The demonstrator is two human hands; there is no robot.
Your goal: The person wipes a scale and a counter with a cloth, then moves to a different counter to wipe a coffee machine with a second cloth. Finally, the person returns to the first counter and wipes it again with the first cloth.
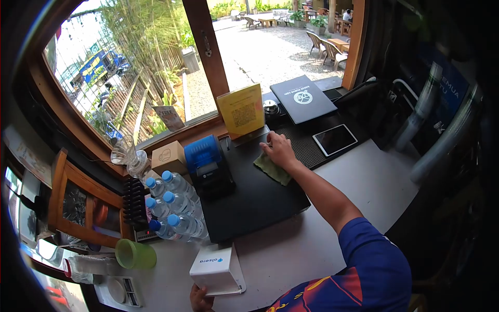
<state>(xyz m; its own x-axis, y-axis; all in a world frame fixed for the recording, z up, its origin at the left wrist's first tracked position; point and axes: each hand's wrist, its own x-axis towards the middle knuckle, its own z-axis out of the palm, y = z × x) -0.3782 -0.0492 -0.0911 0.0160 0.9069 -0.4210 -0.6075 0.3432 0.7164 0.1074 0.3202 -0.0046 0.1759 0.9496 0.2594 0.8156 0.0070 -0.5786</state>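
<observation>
My right hand (280, 150) presses a green cloth (273, 169) onto the flat top of a black cash-drawer-like box (254, 203), its fingers curled over the cloth. At the bottom, my left hand (200, 299) grips the near edge of a white wedge-shaped stand (213, 262) marked "olsera"; part of that hand is cut off by the frame. Just beyond my right fingers stands a yellow QR-code sign (241, 113). A blue and black receipt printer (209, 165) sits on the black box's left side.
Several water bottles (179, 203) stand left of the black box, near a cardboard box (169, 157) and a green cup (135, 254). A white tablet (335, 140) and a black menu board (303, 99) lie to the right. Wooden window frames (205, 47) border the counter's far side.
</observation>
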